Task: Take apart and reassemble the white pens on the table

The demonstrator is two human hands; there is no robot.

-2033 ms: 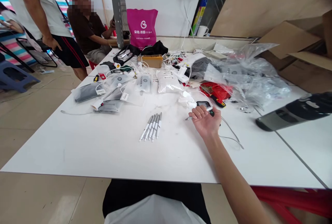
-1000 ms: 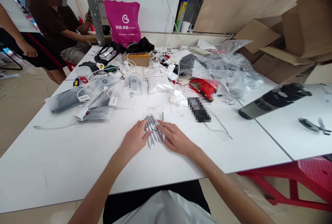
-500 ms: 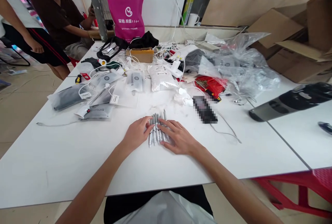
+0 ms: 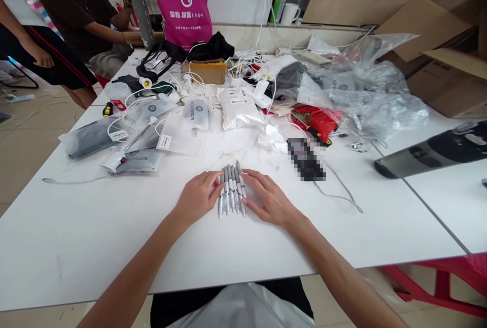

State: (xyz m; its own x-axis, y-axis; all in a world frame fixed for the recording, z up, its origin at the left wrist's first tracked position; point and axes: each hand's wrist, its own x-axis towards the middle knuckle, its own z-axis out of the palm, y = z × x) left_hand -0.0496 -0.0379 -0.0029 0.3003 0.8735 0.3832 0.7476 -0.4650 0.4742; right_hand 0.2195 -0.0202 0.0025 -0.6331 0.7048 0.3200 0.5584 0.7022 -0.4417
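Note:
Several pens (image 4: pixel 232 188) with grey grips and pale barrels lie side by side on the white table (image 4: pixel 266 252), tips pointing away from me. At the left edge of this row is my left hand (image 4: pixel 197 193), its fingers bent and thumb apart, touching the outermost pen. On the opposite edge, my right hand (image 4: pixel 268 198) rests with fingers spread and curved, thumb and fingertips against or very near the rightmost pen. That pen's tip reaches slightly farther out than the others. Neither hand encloses a pen.
Packed grey pouches (image 4: pixel 95 138) and a lamp-like white device (image 4: pixel 114 160) lie left. Behind are a white parcel (image 4: pixel 238 110), cables and a pink bag (image 4: pixel 184 8). A blurred-out dark object (image 4: pixel 306 159) and a dark tumbler (image 4: pixel 429 148) lie right. Two people are at the far left.
My right hand has slid off the tops of the pens to their right side, uncovering them. The rightmost pen now lies closer against the row. My left hand has barely moved.

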